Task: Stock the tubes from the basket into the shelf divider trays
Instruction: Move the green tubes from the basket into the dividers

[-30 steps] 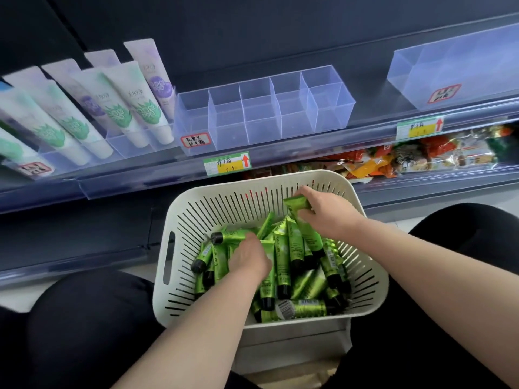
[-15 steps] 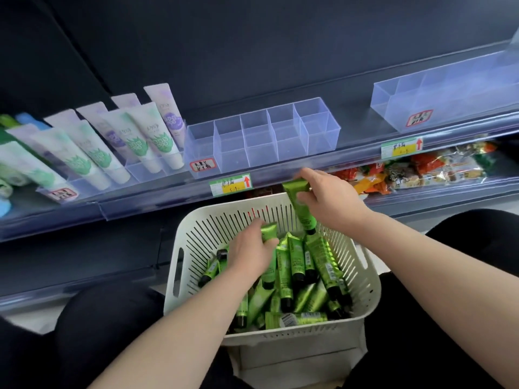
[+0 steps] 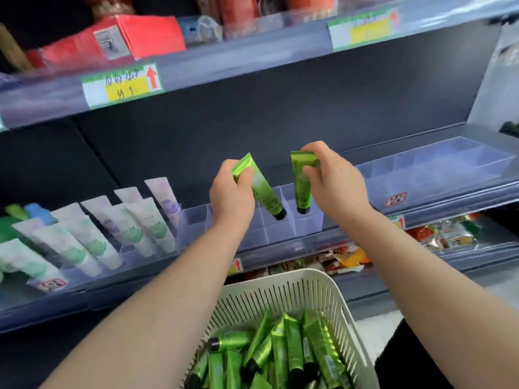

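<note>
Your right hand (image 3: 334, 186) pinches a green tube (image 3: 302, 186) by its crimped end. It is nearly upright, cap down at the right-end cell of the clear divider tray (image 3: 280, 228). Your left hand (image 3: 230, 197) grips a second tube (image 3: 262, 189), tilted, cap aimed down-right at the neighbouring cell. By my judgement the right one is better aligned. The basket (image 3: 280, 293) holds the rest.

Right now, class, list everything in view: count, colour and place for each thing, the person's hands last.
basket: one, off-white, bottom centre
basket tubes: many, green, in the basket
divider tray: one, clear, middle shelf, centre
second tray: one, clear, shelf right
pale tubes: several, white with green or purple, shelf left
red packs: some, red, top shelf left
snack packets: several, mixed colours, lower shelf right
left hand: one, grips the left tube, green, cap down
right hand: one, pinches the right tube, green, cap down
</note>
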A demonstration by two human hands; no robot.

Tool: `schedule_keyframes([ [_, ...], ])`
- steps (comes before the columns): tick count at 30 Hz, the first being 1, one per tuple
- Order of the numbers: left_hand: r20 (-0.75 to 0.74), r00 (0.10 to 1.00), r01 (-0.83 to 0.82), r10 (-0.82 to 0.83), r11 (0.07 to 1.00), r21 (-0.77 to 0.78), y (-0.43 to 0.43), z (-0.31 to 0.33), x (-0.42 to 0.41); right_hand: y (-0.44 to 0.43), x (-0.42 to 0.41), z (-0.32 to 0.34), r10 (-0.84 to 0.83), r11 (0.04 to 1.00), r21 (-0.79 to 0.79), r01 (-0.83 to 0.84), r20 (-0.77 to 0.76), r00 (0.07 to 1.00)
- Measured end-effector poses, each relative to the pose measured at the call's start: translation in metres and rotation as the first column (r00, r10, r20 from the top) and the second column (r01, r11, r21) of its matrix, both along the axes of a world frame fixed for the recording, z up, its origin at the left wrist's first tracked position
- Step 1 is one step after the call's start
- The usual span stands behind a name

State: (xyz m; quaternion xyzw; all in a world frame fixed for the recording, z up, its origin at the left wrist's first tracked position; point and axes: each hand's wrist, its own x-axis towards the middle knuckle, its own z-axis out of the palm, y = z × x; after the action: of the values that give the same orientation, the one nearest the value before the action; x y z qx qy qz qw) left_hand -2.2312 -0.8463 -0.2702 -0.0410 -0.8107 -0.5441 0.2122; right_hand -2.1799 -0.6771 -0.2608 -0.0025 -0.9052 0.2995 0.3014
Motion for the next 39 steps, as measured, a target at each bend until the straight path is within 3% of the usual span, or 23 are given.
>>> schedule_keyframes([
  [8,-0.004,0.997,0.076,-0.076,0.995,-0.066,0.053,0.009,-0.066,0.028,-0.044,-0.002,-0.036,0.992,-0.123,0.033,-0.018,0.999],
  [15,0.112,0.979,0.202,-0.172,0.902,-0.381,0.076,-0.006,-0.098,0.042,-0.064,-0.013,0.012,0.986,-0.164,-0.017,-0.032,0.999],
  [19,0.196,0.967,0.221,-0.162,0.915,-0.336,0.069,-0.017,-0.105,0.041,-0.073,-0.016,0.049,0.977,-0.205,-0.058,-0.051,0.998],
  [23,0.176,0.964,0.229,-0.197,0.955,-0.188,0.057,-0.018,-0.098,0.036,-0.084,-0.020,0.059,0.957,-0.279,-0.074,-0.062,0.996],
  [25,0.140,0.973,0.207,-0.182,0.960,-0.187,0.050,-0.017,-0.094,0.032,-0.087,-0.024,0.061,0.956,-0.283,-0.071,-0.047,0.997],
  [33,0.196,0.967,0.223,-0.161,0.906,-0.360,0.032,-0.025,-0.080,0.029,-0.094,-0.042,0.044,0.994,-0.104,-0.032,0.115,0.992],
  [39,0.161,0.977,0.198,-0.140,0.879,-0.433,0.025,-0.017,-0.068,0.030,-0.094,-0.043,0.007,0.998,0.055,-0.011,0.074,0.997],
])
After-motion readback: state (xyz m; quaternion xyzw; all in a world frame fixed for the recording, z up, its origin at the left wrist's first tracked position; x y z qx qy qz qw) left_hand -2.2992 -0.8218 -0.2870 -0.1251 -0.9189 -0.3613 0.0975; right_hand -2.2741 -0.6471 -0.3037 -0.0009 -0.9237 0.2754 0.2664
